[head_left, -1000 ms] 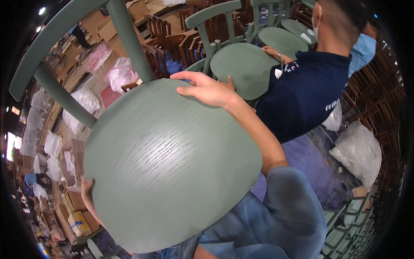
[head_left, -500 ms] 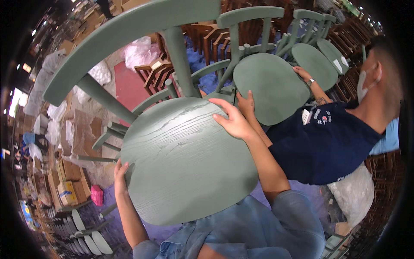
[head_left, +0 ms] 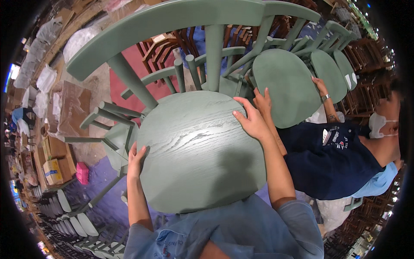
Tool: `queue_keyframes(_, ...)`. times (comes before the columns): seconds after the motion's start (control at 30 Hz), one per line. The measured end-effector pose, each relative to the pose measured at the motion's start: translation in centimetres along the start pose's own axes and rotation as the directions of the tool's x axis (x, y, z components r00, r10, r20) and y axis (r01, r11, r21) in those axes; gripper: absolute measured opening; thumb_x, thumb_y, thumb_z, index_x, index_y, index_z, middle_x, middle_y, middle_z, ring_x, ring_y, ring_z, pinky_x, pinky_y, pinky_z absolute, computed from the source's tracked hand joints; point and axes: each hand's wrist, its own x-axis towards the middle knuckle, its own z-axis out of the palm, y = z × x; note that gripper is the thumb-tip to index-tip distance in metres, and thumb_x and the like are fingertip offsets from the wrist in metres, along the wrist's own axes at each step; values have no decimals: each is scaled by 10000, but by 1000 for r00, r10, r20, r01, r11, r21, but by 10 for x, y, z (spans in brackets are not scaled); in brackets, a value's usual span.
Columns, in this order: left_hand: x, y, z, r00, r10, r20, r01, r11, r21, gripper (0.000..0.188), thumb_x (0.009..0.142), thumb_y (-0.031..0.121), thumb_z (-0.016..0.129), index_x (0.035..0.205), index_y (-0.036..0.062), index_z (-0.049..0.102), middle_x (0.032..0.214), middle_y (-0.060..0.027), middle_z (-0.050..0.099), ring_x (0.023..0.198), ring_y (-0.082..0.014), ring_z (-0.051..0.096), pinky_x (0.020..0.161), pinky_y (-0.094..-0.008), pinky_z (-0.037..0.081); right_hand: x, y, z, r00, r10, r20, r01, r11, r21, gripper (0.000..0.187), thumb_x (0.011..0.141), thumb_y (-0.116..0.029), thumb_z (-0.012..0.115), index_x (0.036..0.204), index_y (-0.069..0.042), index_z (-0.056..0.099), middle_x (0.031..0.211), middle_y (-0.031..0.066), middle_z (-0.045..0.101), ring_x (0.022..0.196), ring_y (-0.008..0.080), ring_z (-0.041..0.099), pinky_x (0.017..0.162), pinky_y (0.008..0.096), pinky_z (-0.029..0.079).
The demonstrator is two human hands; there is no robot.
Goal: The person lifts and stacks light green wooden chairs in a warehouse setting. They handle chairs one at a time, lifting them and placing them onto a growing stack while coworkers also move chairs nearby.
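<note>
Right before my body is a green wooden chair (head_left: 202,151), its round seat showing dark grain and its curved backrest rising at the far side. My left hand (head_left: 136,160) grips the seat's left edge, thumb on top and fingers curled out of sight beneath. At the far right edge of the seat, my right hand (head_left: 252,120) holds on, thumb and forefinger lying over the top surface; its other fingers are partly hidden. Beyond the left hand, the legs and rails of another green chair (head_left: 117,138) show.
On my right, a masked co-worker in a dark blue shirt (head_left: 327,159) holds a similar green chair (head_left: 284,86). More green chairs (head_left: 328,75) stand past it. Brown chair frames (head_left: 161,52) are stacked at the back. Cardboard boxes (head_left: 56,159) and a pink box (head_left: 82,172) lie at left.
The view has shifted, so the backrest and seat appear farther right. More of the green chair at left shows. Both my hands keep their hold on the seat edges.
</note>
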Motion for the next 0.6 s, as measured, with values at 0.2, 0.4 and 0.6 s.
queue_keyframes(0.2, 13, -1, 35, 998, -38, 44, 38, 999, -9, 519, 952, 225, 740, 1362, -43, 566, 1270, -114, 671, 1157, -190, 619, 1046, -325, 454, 32, 18, 0, 988, 30, -149, -81, 932, -353, 406, 993, -457, 644, 1311, -208, 682, 1542, 312, 432, 1517, 523, 179, 1241, 588, 133)
queue_keyframes(0.4, 40, -15, 62, 993, -80, 87, 86, 995, -58, 493, 971, 226, 738, 1348, -42, 567, 1256, -128, 675, 1146, -180, 620, 1030, -311, 462, 70, 45, 1, 982, -26, -185, -111, 717, -688, 432, 1044, -517, 509, 1270, -196, 688, 1274, 262, 676, 1393, 366, 512, 1259, 517, 166)
queue_keyframes(0.6, 64, -20, 62, 992, -87, 94, 94, 993, -73, 500, 961, 237, 752, 1334, -44, 572, 1259, -145, 675, 1177, -194, 608, 1053, -333, 448, 90, 7, 12, 928, 320, -190, -364, 670, -647, 454, 1061, -536, 429, 1214, -207, 702, 1269, 126, 710, 1437, 303, 475, 1291, 485, 91)
